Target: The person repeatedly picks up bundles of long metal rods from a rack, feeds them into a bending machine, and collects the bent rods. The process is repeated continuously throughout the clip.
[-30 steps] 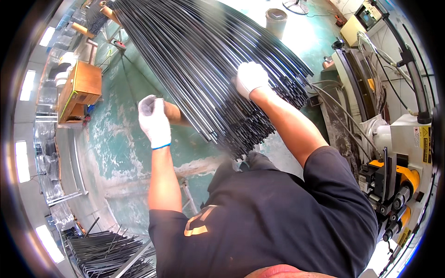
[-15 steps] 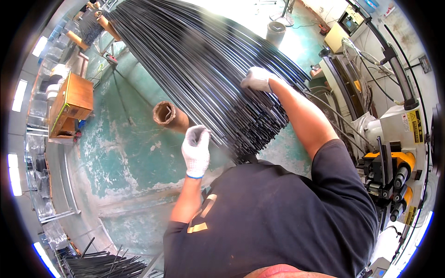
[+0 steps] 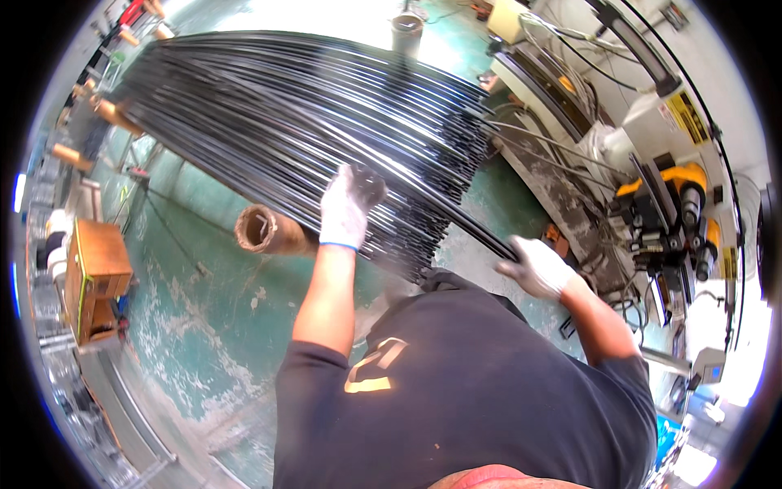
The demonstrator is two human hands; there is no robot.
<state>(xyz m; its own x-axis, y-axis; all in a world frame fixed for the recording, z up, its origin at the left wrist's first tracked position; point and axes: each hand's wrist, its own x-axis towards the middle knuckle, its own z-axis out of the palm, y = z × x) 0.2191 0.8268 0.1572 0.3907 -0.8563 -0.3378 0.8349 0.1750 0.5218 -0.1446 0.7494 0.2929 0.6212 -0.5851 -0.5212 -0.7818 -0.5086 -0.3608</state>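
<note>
Glossy black rods (image 3: 269, 114), matt cloth shirt (image 3: 489, 375), wooden cabinet (image 3: 102, 261)

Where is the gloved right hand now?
In the head view, right of centre, the right hand grips the ends of black rods jutting past the pile.

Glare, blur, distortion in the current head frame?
Head view: glare washes out the green floor near the top; streaky highlights run along the black rods, blurred toward upper left; fisheye bends straight edges; corners fall black.
</note>
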